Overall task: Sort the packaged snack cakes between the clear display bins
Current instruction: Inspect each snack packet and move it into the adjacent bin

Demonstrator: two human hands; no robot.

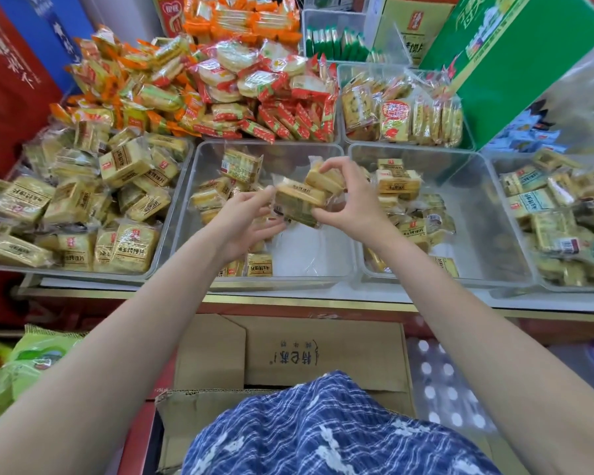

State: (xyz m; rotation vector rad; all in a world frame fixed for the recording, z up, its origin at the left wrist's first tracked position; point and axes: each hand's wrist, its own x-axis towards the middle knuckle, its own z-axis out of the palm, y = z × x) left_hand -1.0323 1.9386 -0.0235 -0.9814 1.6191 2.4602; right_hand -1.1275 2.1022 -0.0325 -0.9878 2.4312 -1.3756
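A stack of yellow packaged snack cakes (300, 197) hangs over the middle clear bin (336, 265). My right hand (347, 204) grips the stack from the right, thumb and fingers curled round it. My left hand (251, 217) is at the stack's left side, fingers loosely spread and touching the lowest pack. The middle bin holds several packs along its left and back, with a bare white floor at the right. The clear bin to the right (487, 258) holds several similar packs on its left side.
A full bin of yellow packs (172, 248) sits at the left and another (542, 282) at far right. Behind lie piles of orange and red snacks (199, 87), a bin of biscuits (343, 80) and a green carton (515, 56). Cardboard boxes (323, 358) stand below the counter edge.
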